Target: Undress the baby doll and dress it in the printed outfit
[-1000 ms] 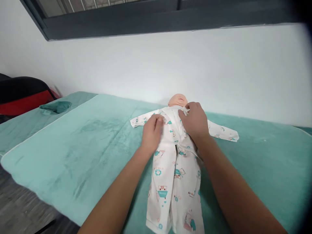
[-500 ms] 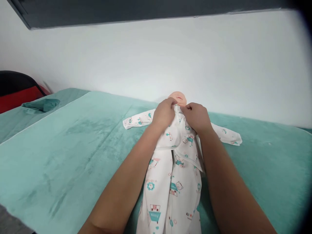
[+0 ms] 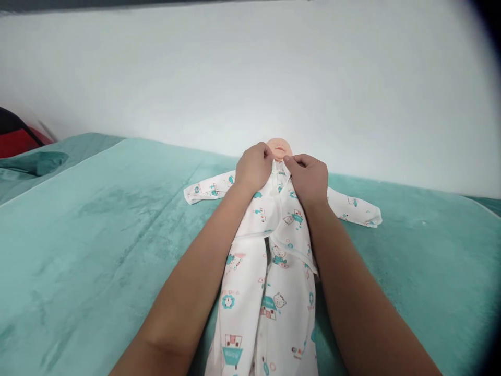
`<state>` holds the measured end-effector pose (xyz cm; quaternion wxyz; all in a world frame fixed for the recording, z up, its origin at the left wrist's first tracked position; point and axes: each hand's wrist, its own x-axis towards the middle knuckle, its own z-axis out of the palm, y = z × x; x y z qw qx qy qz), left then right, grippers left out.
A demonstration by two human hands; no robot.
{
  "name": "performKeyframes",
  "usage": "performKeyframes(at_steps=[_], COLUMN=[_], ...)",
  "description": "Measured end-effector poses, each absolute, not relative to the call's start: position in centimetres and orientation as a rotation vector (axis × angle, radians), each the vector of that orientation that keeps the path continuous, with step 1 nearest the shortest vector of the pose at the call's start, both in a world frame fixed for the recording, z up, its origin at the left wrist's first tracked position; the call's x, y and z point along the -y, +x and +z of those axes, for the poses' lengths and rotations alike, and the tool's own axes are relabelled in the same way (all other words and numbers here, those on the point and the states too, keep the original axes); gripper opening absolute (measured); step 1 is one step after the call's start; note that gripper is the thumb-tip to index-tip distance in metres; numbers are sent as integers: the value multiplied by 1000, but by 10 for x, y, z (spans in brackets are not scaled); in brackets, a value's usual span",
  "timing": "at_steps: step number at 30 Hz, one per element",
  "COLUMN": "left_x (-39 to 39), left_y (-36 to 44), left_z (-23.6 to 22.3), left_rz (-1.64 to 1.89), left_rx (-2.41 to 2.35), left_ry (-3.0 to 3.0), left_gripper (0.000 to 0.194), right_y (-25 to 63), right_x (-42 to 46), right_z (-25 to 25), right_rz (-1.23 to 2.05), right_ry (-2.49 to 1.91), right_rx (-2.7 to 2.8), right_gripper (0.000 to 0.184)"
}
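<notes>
A baby doll (image 3: 279,148) lies on its back, its head toward the wall. It wears a white printed baby top (image 3: 260,211) with both sleeves stretched out sideways, and matching trousers (image 3: 242,297) run down toward me. At the neckline, my left hand (image 3: 255,166) pinches the collar edge on the left. My right hand (image 3: 307,176) pinches the other collar edge, thumb and finger together. Between the two hands the front panels of the top meet in a narrow V below the doll's chin. Whatever fastening is at the neck is too small to make out.
A green plush cover (image 3: 97,235) spreads under the doll. Behind it rises a white wall (image 3: 195,78). A crumpled green cloth (image 3: 35,163) and a red and black object (image 3: 19,136) are at the far left.
The collar edges are spread a little wider apart, and more of the neck opening shows between my hands. My view has tilted down and shifted slightly right.
</notes>
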<state>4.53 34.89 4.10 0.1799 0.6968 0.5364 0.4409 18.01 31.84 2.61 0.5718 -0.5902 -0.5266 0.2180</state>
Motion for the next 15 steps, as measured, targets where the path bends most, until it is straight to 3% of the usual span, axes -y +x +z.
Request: performKeyframes(at_steps=[5, 15], left_x=[-343, -343], left_y=[48, 47], left_z=[40, 38], left_rz=[1370, 1357], left_rx=[-1467, -1442], left_ry=[1974, 1848], left_gripper=[16, 12], right_y=[183, 179], right_x=[-320, -315], right_z=[28, 45], right_rz=[681, 503], right_ry=[-1313, -1617], right_rx=[1109, 1492], right_gripper=[22, 27])
